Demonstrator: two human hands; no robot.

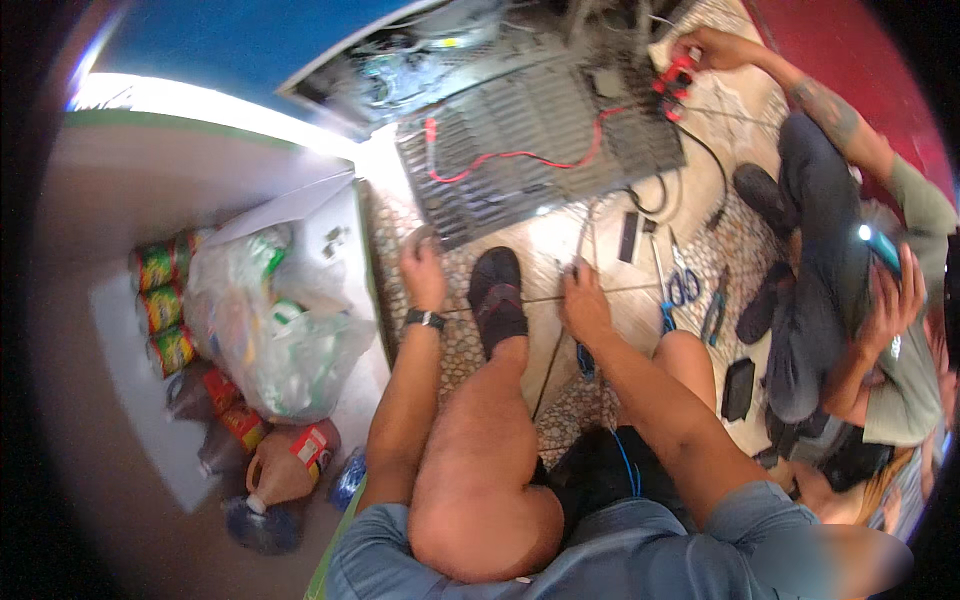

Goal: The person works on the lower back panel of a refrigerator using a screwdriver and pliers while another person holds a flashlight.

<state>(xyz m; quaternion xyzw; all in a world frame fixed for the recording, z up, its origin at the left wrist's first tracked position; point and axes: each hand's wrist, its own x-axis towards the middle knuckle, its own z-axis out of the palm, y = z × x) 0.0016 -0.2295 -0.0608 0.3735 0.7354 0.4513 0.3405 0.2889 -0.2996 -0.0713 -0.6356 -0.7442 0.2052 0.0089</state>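
Observation:
A dark, dusty ribbed panel (470,207) lies tilted on the floor against the opened blue appliance (220,45). At its near left corner is my left hand (425,272), fingers curled over the edge. My right hand (585,305) is closed around a slim tool with a blue and black handle (586,362); its thin metal part points away from me toward the panel. A red wire (520,154) runs across the ribs. Right of my hand lie a blue-handled screwdriver (668,318), scissors (685,285), and pliers (714,308).
A person crouching at the right holds a red tool (678,80) beside the panel and a lit flashlight (880,246). A black cable (722,165) and a dark flat case (738,388) lie nearby. Shelving at left holds bottles (290,465), cans (160,310) and a plastic bag (300,360).

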